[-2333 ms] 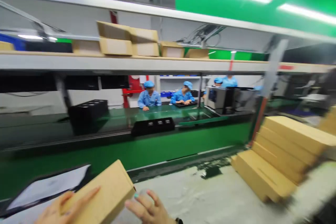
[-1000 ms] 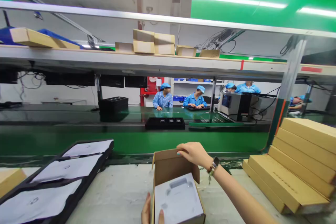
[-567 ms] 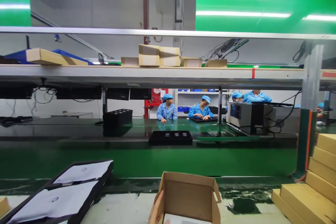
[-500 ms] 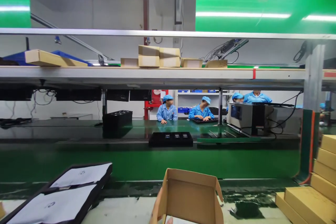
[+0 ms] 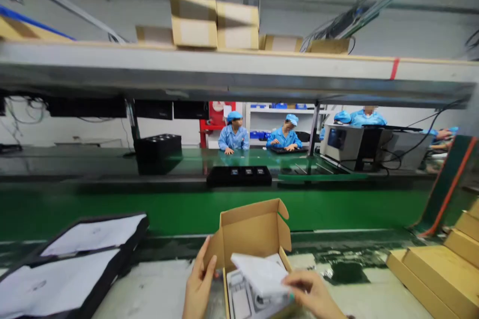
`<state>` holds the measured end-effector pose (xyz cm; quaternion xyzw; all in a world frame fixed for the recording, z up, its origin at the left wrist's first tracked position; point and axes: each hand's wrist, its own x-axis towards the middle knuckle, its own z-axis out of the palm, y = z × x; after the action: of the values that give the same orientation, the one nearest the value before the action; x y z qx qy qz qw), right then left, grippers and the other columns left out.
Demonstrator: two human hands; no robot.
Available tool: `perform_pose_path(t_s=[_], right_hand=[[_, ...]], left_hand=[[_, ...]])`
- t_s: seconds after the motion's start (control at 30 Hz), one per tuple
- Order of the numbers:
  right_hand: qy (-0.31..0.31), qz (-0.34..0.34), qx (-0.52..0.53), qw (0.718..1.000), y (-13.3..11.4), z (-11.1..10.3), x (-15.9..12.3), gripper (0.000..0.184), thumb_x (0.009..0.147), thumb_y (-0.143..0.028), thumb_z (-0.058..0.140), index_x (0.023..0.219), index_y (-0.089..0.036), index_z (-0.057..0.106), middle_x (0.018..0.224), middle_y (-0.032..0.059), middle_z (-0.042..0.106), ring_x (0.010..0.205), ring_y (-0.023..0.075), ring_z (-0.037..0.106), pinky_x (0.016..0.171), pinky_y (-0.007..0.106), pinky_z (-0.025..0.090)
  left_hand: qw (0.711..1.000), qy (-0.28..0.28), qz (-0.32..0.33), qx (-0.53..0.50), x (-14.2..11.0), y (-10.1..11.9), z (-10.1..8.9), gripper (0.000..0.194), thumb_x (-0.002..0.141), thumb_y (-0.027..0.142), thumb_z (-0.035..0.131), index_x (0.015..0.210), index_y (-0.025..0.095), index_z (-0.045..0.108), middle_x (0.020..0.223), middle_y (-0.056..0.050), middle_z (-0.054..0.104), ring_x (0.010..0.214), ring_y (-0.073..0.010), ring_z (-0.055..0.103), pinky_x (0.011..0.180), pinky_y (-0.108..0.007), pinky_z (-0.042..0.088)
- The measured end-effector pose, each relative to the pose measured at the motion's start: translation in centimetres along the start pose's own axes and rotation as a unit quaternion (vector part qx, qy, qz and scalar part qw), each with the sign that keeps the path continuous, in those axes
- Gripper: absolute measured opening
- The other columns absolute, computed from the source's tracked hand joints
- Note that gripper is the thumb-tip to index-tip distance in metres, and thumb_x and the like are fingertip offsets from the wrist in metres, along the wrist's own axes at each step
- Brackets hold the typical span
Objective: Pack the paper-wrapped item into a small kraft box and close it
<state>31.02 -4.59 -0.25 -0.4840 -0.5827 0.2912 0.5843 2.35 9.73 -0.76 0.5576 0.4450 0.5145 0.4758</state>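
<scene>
The single head camera looks forward and slightly down, close above the surface (image 5: 157,294), facing across the green conveyor (image 5: 112,204) toward distant co-workers (image 5: 234,134).

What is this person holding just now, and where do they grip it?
The left hand grips the open cardboard box by its left side flap. The right hand pinches the white insert at its near right edge.
</scene>
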Motion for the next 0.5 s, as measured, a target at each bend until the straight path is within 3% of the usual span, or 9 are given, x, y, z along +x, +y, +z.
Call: perform_pose_path(t_s=[0.1,0.2,0.3,0.37,0.43,0.5], right_hand=[[0.139,0.061,0.114,0.982,-0.1,-2.7,-0.8,0.033,0.075,-0.058,0.083,0.088,-0.029,0.078,0.083,0.0034,0.077,0.072,0.0184,0.071,0.064,0.025,0.058],[0.223,0.084,0.179,0.955,-0.7,-4.9,-1.4,0.038,0.075,-0.063,0.080,0.099,-0.035,0.073,0.093,0.0002,0.076,0.080,0.0168,0.070,0.072,0.028,0.059],[0.289,0.086,0.243,0.922,-1.7,-5.7,-1.9,0.042,0.072,-0.062,0.084,0.104,-0.037,0.072,0.097,0.0011,0.076,0.085,0.0176,0.071,0.078,0.030,0.060],[0.247,0.047,0.208,0.945,-2.6,-5.4,-2.1,0.037,0.082,-0.065,0.073,0.105,-0.035,0.073,0.097,0.0039,0.077,0.086,0.0198,0.072,0.078,0.035,0.060],[0.152,-0.009,0.142,0.978,-3.5,-4.8,-2.1,0.035,0.089,-0.065,0.063,0.098,-0.034,0.077,0.087,0.0049,0.078,0.078,0.0225,0.072,0.074,0.040,0.060],[0.043,-0.048,0.092,0.994,-4.4,-3.9,-1.8,0.025,0.090,-0.056,0.069,0.088,-0.034,0.080,0.076,0.0036,0.077,0.068,0.0236,0.070,0.072,0.043,0.058]], left_hand=[[0.999,-0.025,-0.023,-0.005,-0.4,-0.1,0.2,0.081,0.086,0.061,0.065,0.154,0.028,0.037,0.115,-0.005,0.070,0.075,-0.0150,0.062,0.078,-0.028,0.054],[0.998,-0.034,-0.033,0.029,-0.6,-0.8,0.4,0.077,0.089,0.059,0.062,0.155,0.030,0.035,0.086,0.001,0.068,0.069,-0.0148,0.059,0.078,-0.029,0.050],[0.998,-0.035,-0.035,0.040,-0.8,-1.2,0.5,0.077,0.089,0.059,0.062,0.155,0.030,0.035,0.076,0.003,0.064,0.071,-0.0163,0.058,0.077,-0.030,0.047],[0.998,-0.035,-0.033,0.042,-0.8,-1.2,0.6,0.077,0.088,0.060,0.063,0.154,0.030,0.035,0.077,0.003,0.065,0.072,-0.0162,0.058,0.078,-0.030,0.047],[0.998,-0.037,-0.034,0.036,-0.9,-1.0,0.6,0.078,0.088,0.059,0.064,0.155,0.031,0.035,0.082,0.002,0.067,0.072,-0.0154,0.058,0.080,-0.030,0.048],[0.998,-0.038,-0.038,0.023,-0.8,-0.8,0.7,0.078,0.088,0.058,0.065,0.154,0.031,0.035,0.093,0.000,0.069,0.073,-0.0148,0.059,0.081,-0.030,0.050]])
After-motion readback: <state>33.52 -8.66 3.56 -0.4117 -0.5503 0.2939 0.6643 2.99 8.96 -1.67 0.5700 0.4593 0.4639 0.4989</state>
